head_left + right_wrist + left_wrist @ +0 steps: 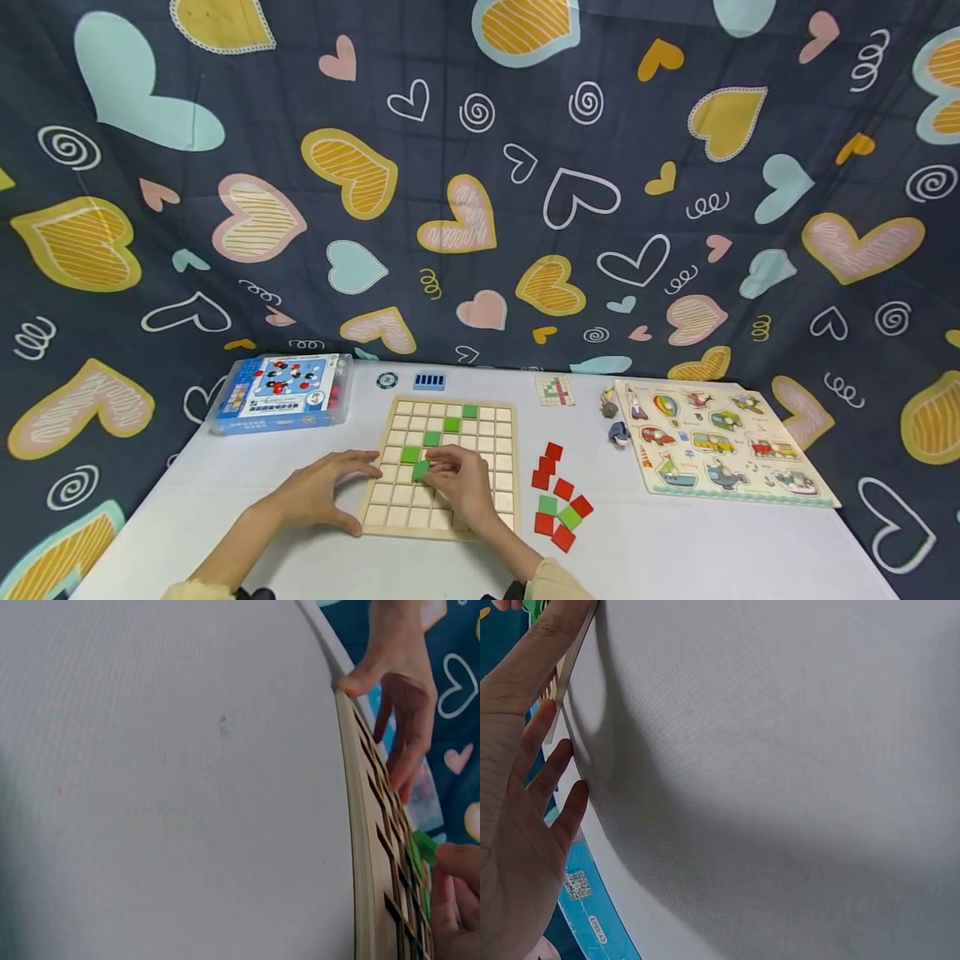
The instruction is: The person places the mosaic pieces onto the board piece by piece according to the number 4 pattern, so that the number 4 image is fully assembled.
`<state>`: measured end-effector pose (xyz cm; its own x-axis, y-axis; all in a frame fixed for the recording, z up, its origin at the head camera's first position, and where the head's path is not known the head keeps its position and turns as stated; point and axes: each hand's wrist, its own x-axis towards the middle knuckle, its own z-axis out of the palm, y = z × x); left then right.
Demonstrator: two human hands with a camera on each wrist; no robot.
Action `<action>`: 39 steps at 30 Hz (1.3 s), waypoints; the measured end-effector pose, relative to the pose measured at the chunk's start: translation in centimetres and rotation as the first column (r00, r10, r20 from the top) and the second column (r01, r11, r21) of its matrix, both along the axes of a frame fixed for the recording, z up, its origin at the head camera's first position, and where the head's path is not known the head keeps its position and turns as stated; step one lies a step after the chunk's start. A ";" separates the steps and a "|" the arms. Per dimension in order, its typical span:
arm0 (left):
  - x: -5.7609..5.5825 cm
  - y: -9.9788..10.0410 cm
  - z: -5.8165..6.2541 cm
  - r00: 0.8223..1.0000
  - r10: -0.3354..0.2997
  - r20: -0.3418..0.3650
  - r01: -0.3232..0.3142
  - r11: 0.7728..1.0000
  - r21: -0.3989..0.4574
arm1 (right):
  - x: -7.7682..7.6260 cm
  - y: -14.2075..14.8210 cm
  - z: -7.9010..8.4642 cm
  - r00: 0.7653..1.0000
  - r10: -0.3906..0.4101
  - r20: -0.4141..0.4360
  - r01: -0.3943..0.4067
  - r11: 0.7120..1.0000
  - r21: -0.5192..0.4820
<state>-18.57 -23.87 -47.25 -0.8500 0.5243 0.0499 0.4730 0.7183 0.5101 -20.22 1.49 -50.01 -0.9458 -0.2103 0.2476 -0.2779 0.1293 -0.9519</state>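
A wooden grid board [405,532] with pale square cells lies on the white table. Several green tiles, one of them at the top right [470,412], sit in its cells along a rough diagonal. My right hand [467,487] pinches a green tile [421,472] between thumb and fingers, tilted over the board's middle; the right wrist view also catches this tile [424,846]. Beside the board's left edge, my left hand [318,490] has its thumb at the near corner and its fingers spread along the side, as the left wrist view [525,817] shows.
Red tiles [544,523] and a couple of green ones [548,505] lie loose right of the board. A small pattern card [555,391] is behind them. Far right is a picture puzzle board [738,442] beside small figures [619,433]. A boxed kit [281,396] stands back left.
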 end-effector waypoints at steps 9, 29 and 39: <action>-0.3 0.3 -0.4 1.000 -0.017 -0.023 0.017 1.000 -0.001 | 0.1 -0.4 -0.4 1.000 -0.022 0.006 0.021 0.999 0.043; -0.7 0.7 -0.2 1.000 -0.007 -0.002 0.007 1.000 -0.012 | 0.1 0.6 0.9 0.999 0.014 0.042 -0.015 0.999 0.036; 0.1 0.1 0.1 1.000 0.008 -0.028 -0.008 1.000 -0.007 | 2.0 11.4 1.2 0.995 -0.031 0.099 0.026 0.998 0.051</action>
<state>-18.51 -23.75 -47.20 -0.8524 0.5182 0.0697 0.4813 0.7257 0.4916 -18.25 12.91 -48.82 -0.9709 -0.1929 0.1421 -0.1779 0.1833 -0.9668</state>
